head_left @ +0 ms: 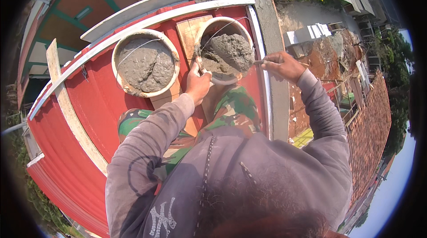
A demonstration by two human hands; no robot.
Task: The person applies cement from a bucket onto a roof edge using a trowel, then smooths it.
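Note:
My right hand (284,66) is closed round the handle of a trowel (258,62). The trowel reaches over the right rim of a pale bucket (246,29). A lump of wet grey mortar (232,51) lies where its blade would be, hiding the blade. At the bucket's lower left rim, my left hand (198,85) is closed round a thin, mortar-smeared flat tool (199,63), seen nearly edge-on. Its exact kind is unclear. Left of it stands a second pale bucket (174,51), nearly full of grey mortar (147,66).
Red corrugated roofing (98,100) lies under the buckets, with wooden boards (189,29) on it. A white strip (147,18) edges the far side. A mortared wall top (278,100) runs along the right, beyond it a drop to ground with rubble. A plank (75,109) lies left.

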